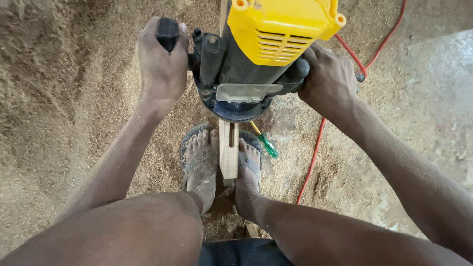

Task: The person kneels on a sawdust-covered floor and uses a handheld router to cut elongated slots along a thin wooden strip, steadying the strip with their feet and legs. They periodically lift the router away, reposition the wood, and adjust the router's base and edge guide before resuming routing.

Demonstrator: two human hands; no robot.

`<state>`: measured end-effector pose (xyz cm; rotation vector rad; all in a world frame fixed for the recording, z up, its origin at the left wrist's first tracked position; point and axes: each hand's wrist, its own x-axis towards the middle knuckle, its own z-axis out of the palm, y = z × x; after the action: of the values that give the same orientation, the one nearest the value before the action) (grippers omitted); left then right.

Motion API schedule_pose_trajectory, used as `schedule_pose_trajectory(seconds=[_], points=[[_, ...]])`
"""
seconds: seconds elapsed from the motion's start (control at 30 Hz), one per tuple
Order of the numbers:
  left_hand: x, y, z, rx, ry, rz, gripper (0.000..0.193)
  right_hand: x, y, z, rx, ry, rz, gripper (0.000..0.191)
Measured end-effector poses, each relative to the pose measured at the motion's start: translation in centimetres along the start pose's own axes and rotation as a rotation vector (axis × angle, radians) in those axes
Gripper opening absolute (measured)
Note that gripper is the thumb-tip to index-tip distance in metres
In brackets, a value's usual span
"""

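The left hand (161, 66) was clamped on the black side handle (168, 32) of a yellow-capped router (256, 54), and the right hand (329, 79) was closed around the opposite handle at three o'clock, so the tool stayed level over the work. The router sat on a narrow wooden piece (228, 155) with a slot cut in it, running toward six o'clock, pinned between both sandalled feet (202, 157), probably to stop it shifting. A green-handled screwdriver (266, 144) lay at five o'clock of the base. A red cable (315, 157) trailed over the sawdust floor (64, 98). No label was readable.
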<state>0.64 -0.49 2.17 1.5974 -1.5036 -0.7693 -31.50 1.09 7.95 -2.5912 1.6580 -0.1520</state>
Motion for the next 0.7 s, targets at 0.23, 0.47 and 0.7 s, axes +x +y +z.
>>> schedule_pose_trajectory(seconds=[0.23, 0.47, 0.7], points=[[0.1, 0.4, -0.1, 0.002, -0.010, -0.004, 0.027, 0.2, 0.1, 0.1, -0.065, -0.097, 0.067, 0.044], [0.2, 0.5, -0.1, -0.021, -0.004, 0.047, 0.027, 0.1, 0.9, 0.9, -0.024, 0.016, -0.014, 0.036], [0.2, -0.2, 0.3, 0.002, 0.033, 0.124, 0.025, -0.1, 1.5, 1.6, -0.028, -0.031, 0.026, 0.033]])
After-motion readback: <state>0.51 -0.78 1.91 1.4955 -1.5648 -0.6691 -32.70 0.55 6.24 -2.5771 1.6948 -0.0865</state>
